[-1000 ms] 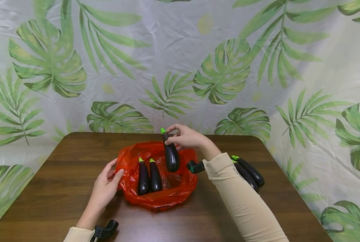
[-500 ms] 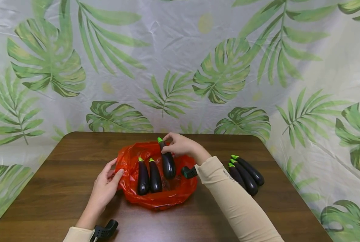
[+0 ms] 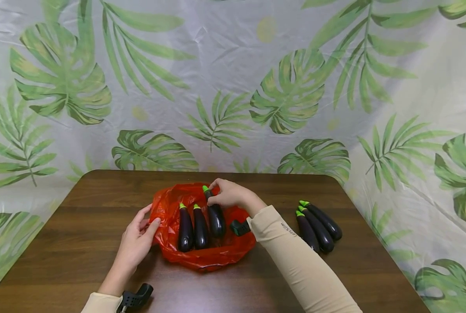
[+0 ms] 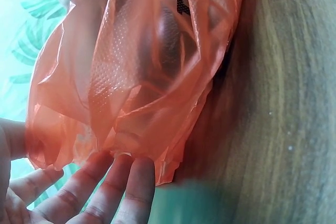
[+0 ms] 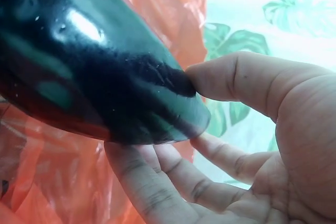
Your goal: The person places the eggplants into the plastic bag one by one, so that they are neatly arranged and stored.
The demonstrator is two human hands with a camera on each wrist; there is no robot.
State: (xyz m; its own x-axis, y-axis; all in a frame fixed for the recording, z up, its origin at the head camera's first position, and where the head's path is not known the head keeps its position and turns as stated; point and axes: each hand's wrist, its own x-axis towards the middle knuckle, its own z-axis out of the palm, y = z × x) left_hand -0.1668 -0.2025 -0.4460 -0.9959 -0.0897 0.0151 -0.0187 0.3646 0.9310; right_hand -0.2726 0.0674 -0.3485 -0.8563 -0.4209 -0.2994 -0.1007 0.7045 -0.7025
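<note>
My right hand (image 3: 232,194) pinches a dark purple eggplant (image 3: 217,220) near its green stem end, over the inside of a red plastic bag (image 3: 225,256). In the right wrist view the thumb and fingers (image 5: 152,192) hold the glossy eggplant (image 5: 100,72) from both sides. Left of it, two more eggplants (image 3: 186,230) lie side by side in the bag, stems pointing away. My left hand (image 3: 136,237) pinches the bag's left rim between thumb and fingers; the left wrist view shows the thin, see-through plastic (image 4: 121,93) gathered at those fingertips.
Three eggplants (image 3: 322,230) lie together on the right of the brown wooden table (image 3: 80,243), the nearest partly behind my right sleeve (image 3: 295,256). A leaf-patterned cloth (image 3: 233,87) hangs behind the table's far edge.
My right hand has lowered the eggplant into the bag, moving down and slightly left, beside the other two. The left hand keeps its place on the rim.
</note>
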